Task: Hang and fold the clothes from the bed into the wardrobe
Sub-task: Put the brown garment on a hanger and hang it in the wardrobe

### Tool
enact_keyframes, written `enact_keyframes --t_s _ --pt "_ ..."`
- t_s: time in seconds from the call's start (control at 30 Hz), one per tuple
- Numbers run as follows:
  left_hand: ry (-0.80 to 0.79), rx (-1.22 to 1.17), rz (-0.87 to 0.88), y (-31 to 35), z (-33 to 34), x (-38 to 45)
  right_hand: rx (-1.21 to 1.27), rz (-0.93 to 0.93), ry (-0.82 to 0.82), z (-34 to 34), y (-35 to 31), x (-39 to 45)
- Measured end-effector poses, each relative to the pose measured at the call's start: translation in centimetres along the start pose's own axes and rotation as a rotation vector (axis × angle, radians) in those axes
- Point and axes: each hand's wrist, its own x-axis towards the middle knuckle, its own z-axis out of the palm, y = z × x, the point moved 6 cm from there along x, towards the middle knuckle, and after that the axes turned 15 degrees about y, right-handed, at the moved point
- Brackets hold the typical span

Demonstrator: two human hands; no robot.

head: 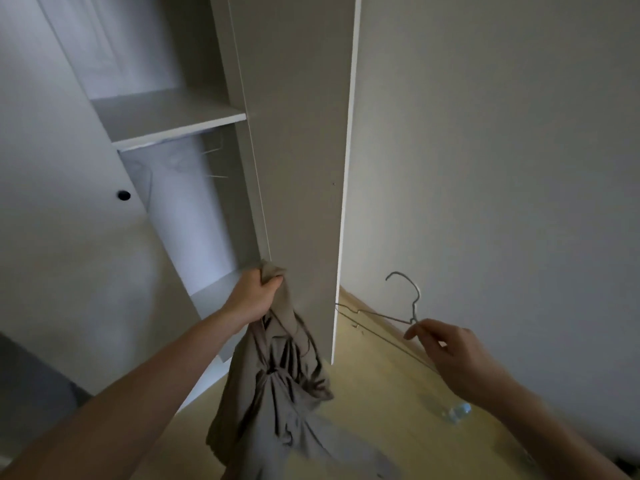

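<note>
Nearest the camera, the beige garment (277,386) hangs in loose, crumpled folds from the left hand (254,294), whose fingers (273,282) are curled tight round a bunched top edge. Gripping it high like this lets the cloth fall free, probably so that a neck or shoulder opening can be found for the hanger; which part of the garment is gripped cannot be told.

Off to the right, well apart from the cloth, the right hand (450,351) pinches a thin wire hanger (398,313) just under its hook, thumb and forefinger narrow on the wire, the other fingers loose. Held there, the hanger's arms reach leftward toward the garment and the hook points up, ready for a rail.

On the wooden floor (381,393) below that hand lies a clear plastic bottle (457,412); its label is too blurred to read.

Farther off stands the white wardrobe (298,150), its door (69,237) swung open on the left, a shelf (166,116) above the hanging space, where faint wire hangers (216,164) show. No writing is legible anywhere.
</note>
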Motion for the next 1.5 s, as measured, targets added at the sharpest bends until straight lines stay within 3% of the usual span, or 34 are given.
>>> enact_keyframes --t_s 0.33,0.63,0.73,0.8,0.9,0.93,1.03,1.2,1.37,1.43,1.5 --pt "-0.051 0.149 0.292 4.0 -0.4 -2.4 0.212 -0.091 -0.124 0.4 -4.6 -0.8" --pt "-0.197 -0.051 0.479 12.9 -1.2 -6.9 0.225 -0.171 -0.157 3.5 -6.1 0.4" --pt "-0.372 -0.133 0.545 15.9 -1.1 -9.0 0.280 -0.183 -0.074 3.8 -6.2 0.7" --pt "-0.492 -0.037 0.661 16.6 -0.6 -10.5 0.433 -0.145 -0.002 3.5 -5.9 0.7" --pt "-0.437 0.339 0.987 16.0 0.6 -11.1 0.639 -0.085 0.047 3.2 -5.1 -0.2" --pt "-0.432 0.395 1.017 15.6 0.9 -11.1 0.695 -0.066 0.055 3.0 -4.9 -0.6" --pt "-0.456 0.398 1.029 15.9 1.3 -11.2 0.784 -0.013 0.112 2.4 -4.4 -1.2" --pt "-0.326 0.409 1.081 17.0 1.3 -9.2 0.684 0.065 0.194 -0.6 -3.4 -1.8" --pt "-0.146 0.322 1.048 18.5 -0.8 -7.1 0.571 -0.031 0.576 -4.4 -1.7 -6.4" --pt "-0.097 0.284 1.062 19.7 -1.8 -6.9 0.538 -0.007 0.507 -1.9 -1.6 -8.7" --pt "-0.062 0.275 1.081 21.0 -2.3 -7.1 0.486 0.165 0.261 2.1 -1.3 -9.8"
